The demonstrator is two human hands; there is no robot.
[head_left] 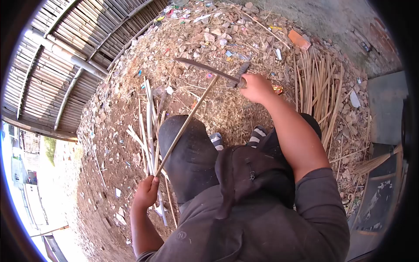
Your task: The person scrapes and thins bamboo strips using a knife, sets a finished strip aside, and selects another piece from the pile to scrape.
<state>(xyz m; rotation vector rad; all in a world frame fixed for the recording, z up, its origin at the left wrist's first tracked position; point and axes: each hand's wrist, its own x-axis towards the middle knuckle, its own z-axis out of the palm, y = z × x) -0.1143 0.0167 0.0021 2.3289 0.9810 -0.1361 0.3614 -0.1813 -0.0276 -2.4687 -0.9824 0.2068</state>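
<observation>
My left hand point(146, 192) is closed round the lower end of a long thin bamboo strip point(187, 121), which slants up over my knee. My right hand point(256, 88) grips the handle of a long curved blade point(198, 65) pointing to the left. The strip's upper end meets the blade or lies just at it. Beside my left knee lies a loose bunch of pale split strips point(149, 118). A larger pile of strips point(315, 83) is on the ground beyond my right arm. A dark object point(241, 74) lies on the ground under the blade near my right hand.
Stones, straw and litter cover the ground point(109, 166). A bamboo fence point(74, 52) runs along the upper left. An orange brick point(299, 39) lies near the wall point(331, 22) at the upper right. Grey panels point(386, 109) and a twig broom point(373, 163) are at the right.
</observation>
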